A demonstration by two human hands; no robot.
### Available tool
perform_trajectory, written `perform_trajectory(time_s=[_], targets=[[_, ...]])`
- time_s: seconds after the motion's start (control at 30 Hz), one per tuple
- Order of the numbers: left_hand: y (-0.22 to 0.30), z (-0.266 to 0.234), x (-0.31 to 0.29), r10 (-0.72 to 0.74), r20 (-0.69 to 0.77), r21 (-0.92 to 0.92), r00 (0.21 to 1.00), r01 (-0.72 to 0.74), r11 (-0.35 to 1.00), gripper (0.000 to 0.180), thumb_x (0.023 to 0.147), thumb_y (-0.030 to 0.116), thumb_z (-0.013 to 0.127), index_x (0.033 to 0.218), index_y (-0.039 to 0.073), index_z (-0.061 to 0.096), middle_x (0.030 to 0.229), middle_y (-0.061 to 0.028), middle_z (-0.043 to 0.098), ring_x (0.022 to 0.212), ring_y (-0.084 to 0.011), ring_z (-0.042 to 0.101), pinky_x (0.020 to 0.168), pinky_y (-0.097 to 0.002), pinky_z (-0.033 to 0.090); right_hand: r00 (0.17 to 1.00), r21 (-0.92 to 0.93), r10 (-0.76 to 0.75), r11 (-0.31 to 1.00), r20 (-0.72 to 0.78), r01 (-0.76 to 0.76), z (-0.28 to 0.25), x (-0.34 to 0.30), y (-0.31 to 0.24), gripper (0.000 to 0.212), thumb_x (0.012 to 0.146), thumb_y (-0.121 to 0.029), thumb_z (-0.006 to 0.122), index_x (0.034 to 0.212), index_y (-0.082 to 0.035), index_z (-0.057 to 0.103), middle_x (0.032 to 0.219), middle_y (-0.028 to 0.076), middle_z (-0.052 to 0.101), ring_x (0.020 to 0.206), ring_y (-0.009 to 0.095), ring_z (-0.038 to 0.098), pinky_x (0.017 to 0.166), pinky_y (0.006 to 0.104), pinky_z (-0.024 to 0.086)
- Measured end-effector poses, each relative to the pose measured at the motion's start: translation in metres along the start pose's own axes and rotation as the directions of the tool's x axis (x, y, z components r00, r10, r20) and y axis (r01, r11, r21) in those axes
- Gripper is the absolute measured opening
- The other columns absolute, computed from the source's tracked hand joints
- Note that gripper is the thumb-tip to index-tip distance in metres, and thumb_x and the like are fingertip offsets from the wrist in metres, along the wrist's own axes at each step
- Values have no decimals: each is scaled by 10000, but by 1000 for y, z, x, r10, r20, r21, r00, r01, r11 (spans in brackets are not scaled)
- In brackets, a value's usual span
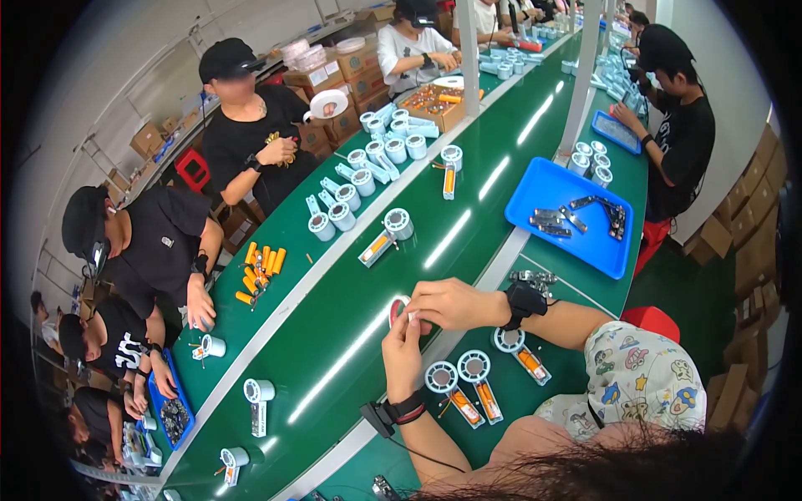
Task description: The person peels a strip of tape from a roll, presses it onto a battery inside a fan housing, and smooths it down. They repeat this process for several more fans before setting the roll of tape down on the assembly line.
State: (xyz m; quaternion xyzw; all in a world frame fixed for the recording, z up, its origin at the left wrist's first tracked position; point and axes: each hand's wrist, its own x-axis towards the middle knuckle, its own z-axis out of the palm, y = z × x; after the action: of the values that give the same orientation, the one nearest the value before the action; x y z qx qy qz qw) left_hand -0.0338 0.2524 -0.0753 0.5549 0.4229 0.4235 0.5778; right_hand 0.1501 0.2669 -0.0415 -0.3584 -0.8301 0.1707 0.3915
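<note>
My left hand (403, 351) and my right hand (455, 304) meet over the green belt, fingers closed in a pinch. Between them is a small roll of tape (394, 312), a white ring with a reddish inside, partly covered by my fingers. A bit of white shows at the fingertips, too small to make out. Just below my hands, on my side of the belt, lie three light blue handheld fans (441, 377) with round heads. Their opened handles show orange batteries (464, 407). Dark small parts (535, 282) lie beyond my right wrist.
The green belt (334, 367) carries spaced fans (398, 224). A blue tray (522, 196) with dark parts stands at the right. Across the belt are rows of fans (342, 215), loose orange batteries (266, 260) and several co-workers (150, 250). A white post (582, 92) rises near the tray.
</note>
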Motion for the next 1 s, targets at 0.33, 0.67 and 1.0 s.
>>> perform_trajectory(time_s=[0.33,0.67,1.0], targets=[[3,8,0,-16,-87,-86,996,8,996,299,1031,149,523,1226,-49,634,861,-41,659,780,-114,594,738,-257,483,984,-188,-120,978,-129,95,-5,4,-12,174,763,2,685,925,-51,653,982,57,618,813,260,636,677,346,554],[12,3,-3,41,38,-237,998,-31,971,306,1015,141,512,1217,-51,639,839,-32,632,756,-95,559,697,-231,435,934,-173,-320,940,-158,293,-14,7,-15,223,718,12,711,932,-49,691,908,55,688,762,231,615,644,319,530],[-28,-38,2,82,-375,-305,923,-206,930,365,1021,199,513,1287,-40,584,780,-23,607,696,-96,513,657,-234,405,930,-15,-7,1000,-368,2,-50,27,-11,190,915,-72,665,1100,-29,676,846,84,662,713,198,619,642,303,501]])
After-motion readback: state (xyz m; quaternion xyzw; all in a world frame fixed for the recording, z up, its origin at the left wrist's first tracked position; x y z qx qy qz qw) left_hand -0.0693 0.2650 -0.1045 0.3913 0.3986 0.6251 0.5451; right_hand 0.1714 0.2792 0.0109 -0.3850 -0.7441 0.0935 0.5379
